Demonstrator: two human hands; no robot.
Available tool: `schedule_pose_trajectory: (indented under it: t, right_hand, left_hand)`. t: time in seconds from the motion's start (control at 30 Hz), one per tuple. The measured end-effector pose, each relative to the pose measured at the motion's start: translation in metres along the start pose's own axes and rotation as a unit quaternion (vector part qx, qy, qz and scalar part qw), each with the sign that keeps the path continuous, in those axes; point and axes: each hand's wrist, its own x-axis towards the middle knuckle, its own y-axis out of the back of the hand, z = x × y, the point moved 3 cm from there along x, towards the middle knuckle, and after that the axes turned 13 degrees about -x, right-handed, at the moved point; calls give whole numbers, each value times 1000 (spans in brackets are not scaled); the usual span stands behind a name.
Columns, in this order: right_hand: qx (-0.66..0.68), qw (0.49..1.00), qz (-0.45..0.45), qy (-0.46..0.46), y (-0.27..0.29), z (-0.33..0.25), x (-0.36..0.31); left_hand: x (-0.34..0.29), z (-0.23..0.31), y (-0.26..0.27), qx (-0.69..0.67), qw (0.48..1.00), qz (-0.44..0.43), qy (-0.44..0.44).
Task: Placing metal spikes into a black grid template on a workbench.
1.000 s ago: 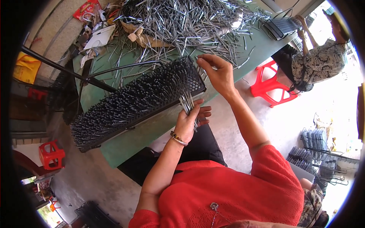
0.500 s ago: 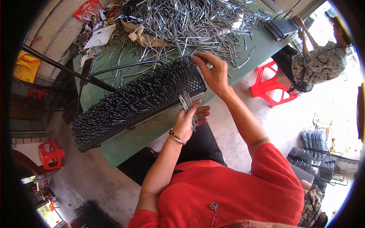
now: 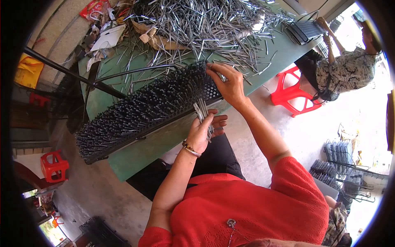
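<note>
A long black rack (image 3: 140,109) lies slantwise on the green table, densely filled with dark thin rods standing up. At its right end a bare strip of perforated plate (image 3: 212,91) shows round holes. My left hand (image 3: 200,135) is just in front of that end, its thumb pressed over a small bundle of grey metal rods (image 3: 200,108); the other fingers are partly spread beneath. Over the far right corner of the rack, my right hand (image 3: 231,85) has thumb and fingertips pinched together at the outermost rods. Whatever is between those fingertips is too small to tell.
A large heap of loose metal rods (image 3: 201,24) covers the table's (image 3: 284,51) far side. A black bar (image 3: 70,71) crosses at left. Another person (image 3: 343,74) sits at right by a red stool (image 3: 290,92). Wire racks (image 3: 339,164) stand at lower right.
My right hand has shifted slightly left and down at the rack's end, its fingertips closer to the rods. My left hand stays nearly still with the bundle.
</note>
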Motion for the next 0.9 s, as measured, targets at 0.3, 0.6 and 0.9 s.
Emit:
schedule_pose_trajectory:
  t: [0.3, 0.6, 0.9]
  right_hand:
    - [-100, 986, -23, 133, 5, -7, -6]
    - [-124, 979, -22, 160, 8, -3, -12]
    - [-152, 980, -15, 128, 10, -6, -16]
  left_hand:
    - [-2, 0, -2, 3, 1000, -14, 5]
    - [-3, -2, -2, 17, 1000, -10, 11]
    - [-4, -3, -2, 13, 1000, -5, 7]
